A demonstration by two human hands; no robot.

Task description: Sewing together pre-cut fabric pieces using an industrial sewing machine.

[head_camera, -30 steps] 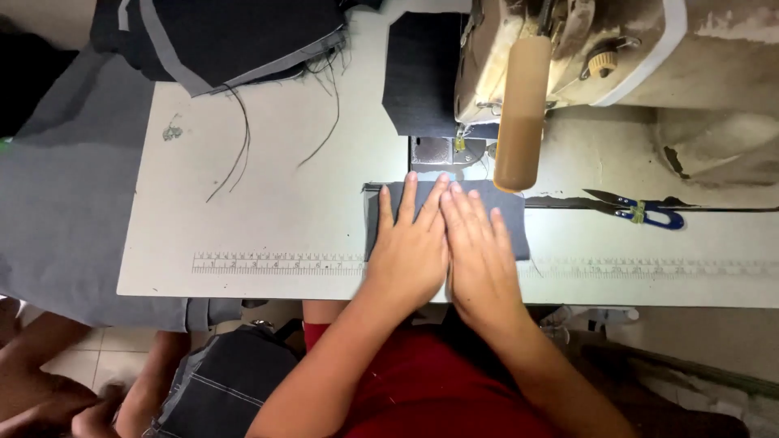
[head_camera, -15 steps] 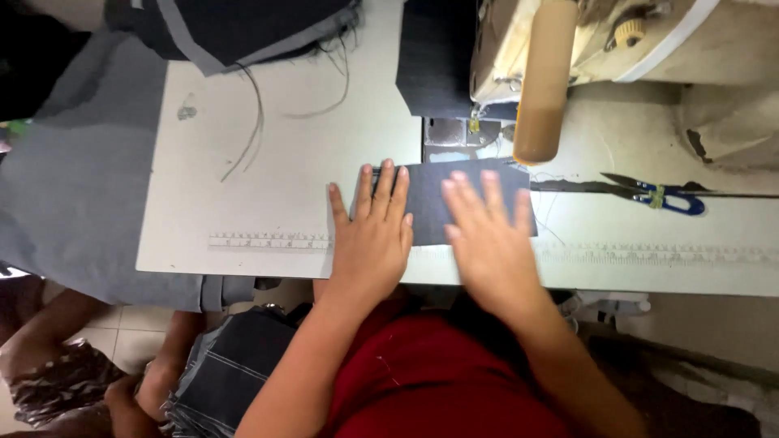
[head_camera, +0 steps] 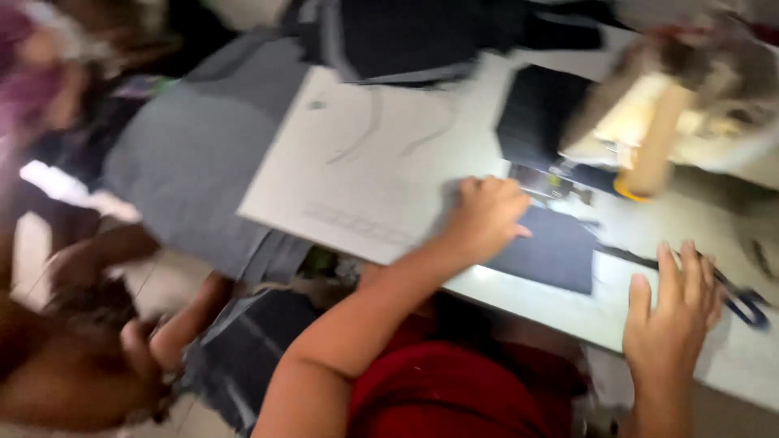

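Observation:
The view is blurred and tilted. A dark rectangular cloth piece lies on the white sewing table, in front of the sewing machine. My left hand has its fingers curled over the left end of that cloth. My right hand lies flat on the table to the right of the cloth, fingers apart and holding nothing. Blue-handled scissors lie just beyond its fingertips.
A pile of dark fabric sits at the table's far side, with another dark stack beside the machine. Grey cloth hangs off the left edge. Another person's arm is at the lower left, near a dark bundle.
The camera has swung and tilted left. My right hand slid off the cloth to the right, toward the scissors. My left hand went from flat to curled at the cloth's left end.

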